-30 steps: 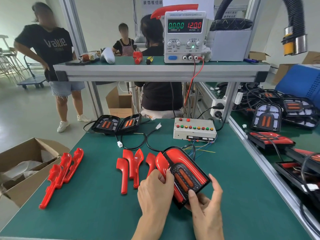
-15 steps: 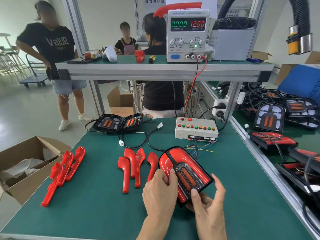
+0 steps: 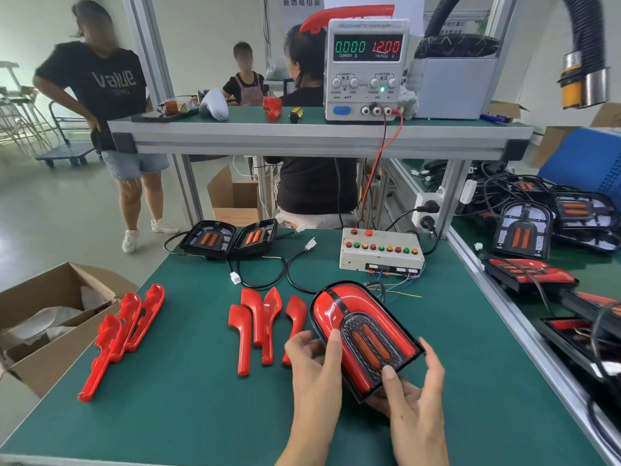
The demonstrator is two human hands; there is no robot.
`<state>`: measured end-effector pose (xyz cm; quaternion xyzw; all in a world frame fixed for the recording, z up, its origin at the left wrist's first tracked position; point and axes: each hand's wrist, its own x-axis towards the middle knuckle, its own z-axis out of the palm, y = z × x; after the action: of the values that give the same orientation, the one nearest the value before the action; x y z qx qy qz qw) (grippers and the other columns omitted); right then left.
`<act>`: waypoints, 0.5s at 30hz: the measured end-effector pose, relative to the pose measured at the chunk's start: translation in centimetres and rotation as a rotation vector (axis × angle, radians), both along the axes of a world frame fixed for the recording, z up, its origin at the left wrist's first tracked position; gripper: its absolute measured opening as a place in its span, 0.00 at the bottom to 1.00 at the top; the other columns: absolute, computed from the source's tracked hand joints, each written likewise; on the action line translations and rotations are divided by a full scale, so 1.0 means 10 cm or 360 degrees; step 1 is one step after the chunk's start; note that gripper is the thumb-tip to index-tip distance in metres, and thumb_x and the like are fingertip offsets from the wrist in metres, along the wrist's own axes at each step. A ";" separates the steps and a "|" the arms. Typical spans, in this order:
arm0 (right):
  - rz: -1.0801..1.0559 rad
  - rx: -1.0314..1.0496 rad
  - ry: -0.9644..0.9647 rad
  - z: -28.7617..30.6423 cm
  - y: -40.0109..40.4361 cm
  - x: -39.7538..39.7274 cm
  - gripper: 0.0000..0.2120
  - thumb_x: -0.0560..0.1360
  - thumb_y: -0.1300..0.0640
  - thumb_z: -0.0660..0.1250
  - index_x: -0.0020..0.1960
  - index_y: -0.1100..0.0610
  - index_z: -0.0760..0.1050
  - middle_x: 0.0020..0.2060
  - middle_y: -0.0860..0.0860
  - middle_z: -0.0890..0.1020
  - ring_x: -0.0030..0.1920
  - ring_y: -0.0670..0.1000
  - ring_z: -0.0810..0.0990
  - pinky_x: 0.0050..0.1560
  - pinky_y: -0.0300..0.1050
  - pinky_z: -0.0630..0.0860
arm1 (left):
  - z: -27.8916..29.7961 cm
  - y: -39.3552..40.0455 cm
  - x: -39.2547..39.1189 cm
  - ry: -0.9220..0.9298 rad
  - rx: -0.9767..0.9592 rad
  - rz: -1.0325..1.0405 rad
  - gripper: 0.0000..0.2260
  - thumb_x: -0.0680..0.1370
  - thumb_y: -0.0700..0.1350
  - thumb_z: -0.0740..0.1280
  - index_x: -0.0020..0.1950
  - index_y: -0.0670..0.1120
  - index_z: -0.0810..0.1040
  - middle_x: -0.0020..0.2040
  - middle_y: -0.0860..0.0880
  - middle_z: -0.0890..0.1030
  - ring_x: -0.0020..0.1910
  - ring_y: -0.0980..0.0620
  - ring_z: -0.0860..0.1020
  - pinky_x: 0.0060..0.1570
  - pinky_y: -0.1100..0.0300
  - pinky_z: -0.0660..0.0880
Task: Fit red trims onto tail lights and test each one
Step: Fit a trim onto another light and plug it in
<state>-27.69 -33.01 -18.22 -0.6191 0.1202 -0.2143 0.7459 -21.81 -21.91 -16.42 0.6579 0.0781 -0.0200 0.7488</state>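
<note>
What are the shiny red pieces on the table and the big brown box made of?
The loose red trims look like hard molded plastic: glossy, with bright highlights and smooth curved edges. The brown box at the table's left looks like cardboard: dull brown, with folded flaps and creased edges. The pale stuff inside seems to be crumpled paper or wrap; hard to tell.

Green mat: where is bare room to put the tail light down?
Bare mat lies between the left trim pile and the middle trims; more lies right of the held tail light, below the button box. Near its wires is crowded.
</note>
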 end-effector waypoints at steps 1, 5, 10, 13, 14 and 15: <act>-0.0002 0.0013 0.0002 0.00 -0.01 -0.01 0.31 0.80 0.61 0.66 0.66 0.25 0.65 0.46 0.57 0.88 0.47 0.57 0.88 0.40 0.47 0.85 | 0.01 0.00 0.02 0.0025 -0.0183 -0.0135 0.15 0.77 0.59 0.70 0.60 0.54 0.74 0.56 0.53 0.84 0.53 0.62 0.82 0.60 0.54 0.77; -0.0035 0.0062 0.0030 0.07 0.00 -0.01 0.32 0.79 0.58 0.67 0.71 0.26 0.62 0.47 0.55 0.88 0.49 0.58 0.88 0.40 0.47 0.85 | 0.08 0.05 0.04 -0.0050 -0.0448 -0.0390 0.20 0.79 0.57 0.69 0.62 0.44 0.80 0.59 0.44 0.85 0.61 0.44 0.82 0.68 0.41 0.73; 0.0065 0.0108 0.0181 0.15 0.05 0.02 0.48 0.76 0.63 0.72 0.76 0.26 0.47 0.47 0.55 0.88 0.48 0.56 0.88 0.48 0.60 0.84 | 0.03 0.04 0.01 -0.0118 -0.0486 -0.0292 0.21 0.77 0.54 0.72 0.63 0.41 0.78 0.59 0.40 0.84 0.60 0.40 0.82 0.66 0.40 0.74; 0.0130 0.0070 0.0284 0.15 0.07 0.04 0.57 0.72 0.64 0.76 0.80 0.32 0.40 0.45 0.55 0.88 0.45 0.59 0.88 0.51 0.62 0.83 | 0.01 0.07 -0.04 -0.0182 -0.0453 -0.0320 0.16 0.78 0.53 0.72 0.62 0.46 0.80 0.59 0.40 0.84 0.60 0.38 0.81 0.63 0.40 0.75; 0.0132 0.0068 0.0293 0.15 0.07 0.04 0.58 0.72 0.65 0.76 0.80 0.32 0.39 0.44 0.55 0.88 0.44 0.60 0.88 0.48 0.59 0.84 | 0.00 0.08 -0.04 -0.0209 -0.0446 -0.0334 0.14 0.78 0.53 0.71 0.61 0.48 0.80 0.59 0.40 0.84 0.60 0.38 0.81 0.63 0.41 0.75; 0.0134 0.0080 0.0291 0.15 0.08 0.04 0.58 0.72 0.66 0.76 0.80 0.33 0.39 0.43 0.54 0.88 0.43 0.61 0.88 0.44 0.55 0.85 | -0.01 0.10 -0.04 -0.0231 -0.0443 -0.0342 0.13 0.78 0.52 0.71 0.61 0.50 0.81 0.60 0.41 0.84 0.61 0.39 0.81 0.64 0.41 0.75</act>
<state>-27.29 -32.23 -16.69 -0.6217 0.1668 -0.1223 0.7555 -22.26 -20.94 -16.47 0.5522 -0.0503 -0.0630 0.8298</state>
